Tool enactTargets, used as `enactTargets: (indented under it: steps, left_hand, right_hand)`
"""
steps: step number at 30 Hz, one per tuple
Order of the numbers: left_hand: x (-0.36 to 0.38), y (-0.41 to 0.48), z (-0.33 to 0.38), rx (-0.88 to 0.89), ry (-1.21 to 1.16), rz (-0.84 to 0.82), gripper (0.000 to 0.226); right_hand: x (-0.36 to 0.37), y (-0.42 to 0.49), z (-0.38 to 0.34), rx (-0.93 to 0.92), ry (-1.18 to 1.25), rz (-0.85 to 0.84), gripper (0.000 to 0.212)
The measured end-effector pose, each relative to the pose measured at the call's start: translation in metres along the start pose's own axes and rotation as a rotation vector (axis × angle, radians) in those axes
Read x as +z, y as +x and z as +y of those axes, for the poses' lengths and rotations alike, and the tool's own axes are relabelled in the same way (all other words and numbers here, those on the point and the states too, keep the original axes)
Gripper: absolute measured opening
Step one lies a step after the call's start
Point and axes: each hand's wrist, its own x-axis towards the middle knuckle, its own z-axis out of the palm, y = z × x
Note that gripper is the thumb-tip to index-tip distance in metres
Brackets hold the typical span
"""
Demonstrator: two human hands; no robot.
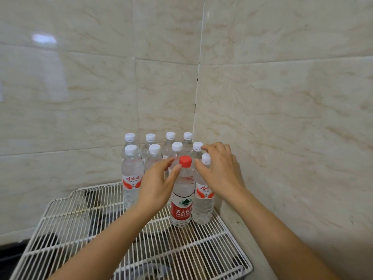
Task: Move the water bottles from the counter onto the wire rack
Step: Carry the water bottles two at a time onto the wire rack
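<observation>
A white wire rack lies flat in the wall corner, and several clear water bottles stand on its far part. Most have white caps, like the one at the front left. A red-capped bottle with a red label stands in front, with a white-capped bottle next to it on its right. My left hand is beside the red-capped bottle, fingers apart, thumb tip at its neck. My right hand hovers behind the right bottle's cap, its fingers spread and not closed on it.
Marble-patterned tiled walls meet in a corner right behind the bottles. Under the rack I see dark shapes, partly hidden by the wires. The rack's near half holds no bottles. A pale counter strip runs along the right wall.
</observation>
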Motion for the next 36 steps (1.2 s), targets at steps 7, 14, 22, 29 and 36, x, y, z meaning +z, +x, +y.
enactTargets:
  steps: [7,14,22,29,36]
  left_hand:
    - [-0.066,-0.034,-0.045,-0.024,0.163,0.097,0.040]
    - [-0.174,-0.095,-0.105,-0.204,0.418,0.189,0.044]
    - [-0.337,-0.228,-0.179,-0.508,0.660,0.230,0.049]
    - [-0.469,-0.363,-0.229,-0.747,0.776,0.235,0.052]
    - [-0.576,-0.463,-0.262,-0.951,0.850,0.291,0.050]
  right_hand:
    - [0.042,-0.008,-0.074,-0.296,0.102,0.091,0.032]
    - [0.103,-0.034,-0.187,-0.471,0.127,-0.126,0.034]
    - [0.174,-0.132,-0.367,-0.631,0.086,-0.520,0.050]
    - [0.219,-0.238,-0.526,-0.739,0.110,-0.662,0.059]
    - [0.246,-0.318,-0.667,-0.945,0.138,-0.753,0.062]
